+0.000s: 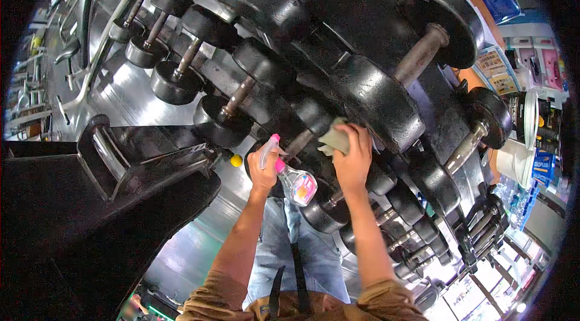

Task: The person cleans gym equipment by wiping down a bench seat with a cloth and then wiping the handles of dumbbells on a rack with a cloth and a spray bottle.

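My left hand (265, 169) grips a clear spray bottle (297, 185) by its neck, just under the pink nozzle. The bottle bears a pink label and tilts down to the right. A pale greenish cloth (336, 140) is bunched in my right hand (355, 153), against or just above the head of a black dumbbell (317, 112); contact cannot be made out. That dumbbell's worn metal handle (299, 145) runs between my two hands. Up and to the right of the cloth lies a larger black dumbbell (376, 103) on the upper tier.
Several dumbbells (176, 83) fill the rack on both sides. A black padded bench (90, 221) with a metal roller stands at left, near a yellow knob (236, 160). Behind the rack are a white tub (516, 162), a spiral notebook (496, 69) and water bottles (521, 205). A person (136, 306) appears at bottom left.
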Tool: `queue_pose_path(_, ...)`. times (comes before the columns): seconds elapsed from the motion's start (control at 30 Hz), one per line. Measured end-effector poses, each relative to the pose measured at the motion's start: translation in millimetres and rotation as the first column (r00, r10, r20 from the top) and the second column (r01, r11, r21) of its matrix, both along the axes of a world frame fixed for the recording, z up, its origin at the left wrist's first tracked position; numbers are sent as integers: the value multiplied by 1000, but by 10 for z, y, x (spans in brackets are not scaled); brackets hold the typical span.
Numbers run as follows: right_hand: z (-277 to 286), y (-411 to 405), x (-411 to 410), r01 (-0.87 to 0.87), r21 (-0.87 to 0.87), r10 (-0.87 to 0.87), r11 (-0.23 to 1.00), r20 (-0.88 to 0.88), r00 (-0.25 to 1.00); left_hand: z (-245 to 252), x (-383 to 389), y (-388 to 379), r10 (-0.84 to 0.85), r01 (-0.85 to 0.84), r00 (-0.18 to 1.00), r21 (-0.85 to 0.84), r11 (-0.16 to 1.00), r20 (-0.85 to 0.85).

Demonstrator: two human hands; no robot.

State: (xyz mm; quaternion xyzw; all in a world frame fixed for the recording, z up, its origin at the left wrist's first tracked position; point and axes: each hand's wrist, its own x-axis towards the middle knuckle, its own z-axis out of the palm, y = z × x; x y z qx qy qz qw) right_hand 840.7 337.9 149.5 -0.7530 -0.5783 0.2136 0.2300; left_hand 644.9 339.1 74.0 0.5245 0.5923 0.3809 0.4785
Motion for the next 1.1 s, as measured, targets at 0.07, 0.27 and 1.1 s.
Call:
queue_pose_path(0.07,-203,-187,40,287,139,-280,948,-68,958,29,39,5,18,-18,1000,0,1000,23)
queue_pose_path(0.27,-262,-146,-338,554,139,-522,821,-212,826,-54,-15,-8,5,-5,1000,8,1000,26)
queue_pose_path(1.1,-936,-487,-600,790,-394,-584,470,-810,-56,-81,-36,-4,46,-40,993,56,998,-104)
